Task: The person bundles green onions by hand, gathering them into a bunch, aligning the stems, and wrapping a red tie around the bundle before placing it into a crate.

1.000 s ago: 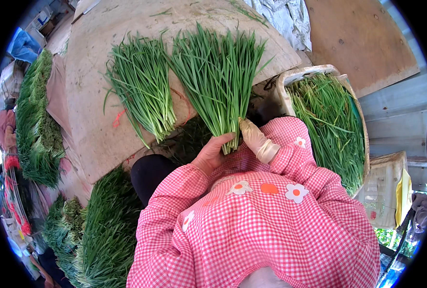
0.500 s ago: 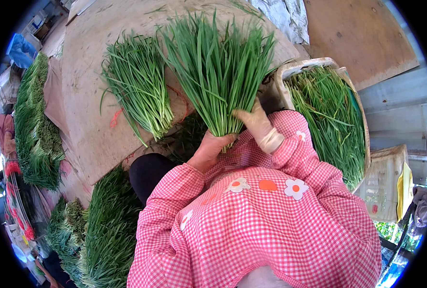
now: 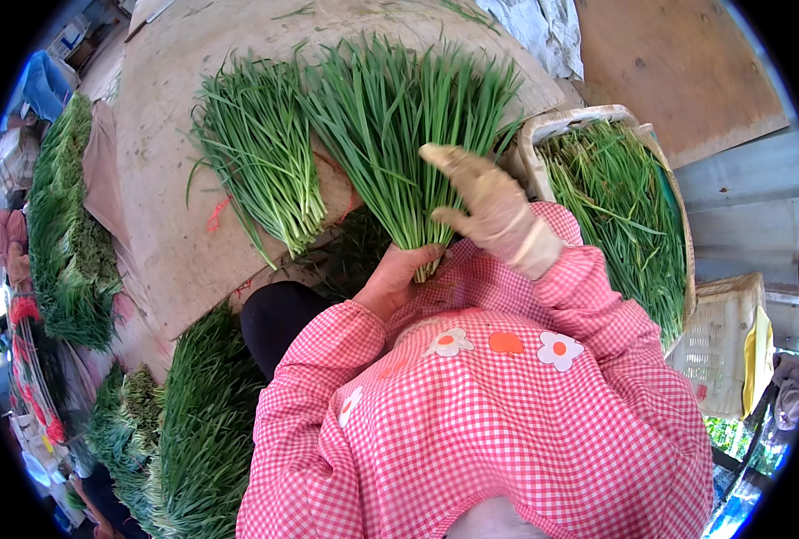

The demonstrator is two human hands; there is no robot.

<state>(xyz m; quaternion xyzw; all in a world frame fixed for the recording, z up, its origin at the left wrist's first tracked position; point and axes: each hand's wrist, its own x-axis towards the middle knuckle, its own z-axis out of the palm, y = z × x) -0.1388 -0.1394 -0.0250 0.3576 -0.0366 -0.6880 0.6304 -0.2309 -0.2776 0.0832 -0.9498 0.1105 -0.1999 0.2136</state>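
Note:
My bare left hand (image 3: pixel 397 277) is wrapped round the pale stem ends of a big bunch of garlic chives (image 3: pixel 390 153), whose green leaves fan out away from me over the board. On the right side of that bunch, my gloved right hand (image 3: pixel 489 207) hovers over the leaves with its fingers stretched out and the thumb apart, holding nothing. Left of the held bunch, a smaller bunch of chives (image 3: pixel 269 162) lies on the wooden board (image 3: pixel 161 162), its cut ends toward me.
A white plastic crate (image 3: pixel 534 135) full of chives stands at my right. Heaps of chives (image 3: pixel 206 440) lie to my lower left, and another long pile (image 3: pixel 67 234) lies farther left. Red ties (image 3: pixel 31 377) hang at the far left. A pale crate (image 3: pixel 718 332) sits beyond the right side.
My right hand has come away from the side of the held bunch and opened, its fingers now stretched over the leaves. My left hand keeps its grip on the stems.

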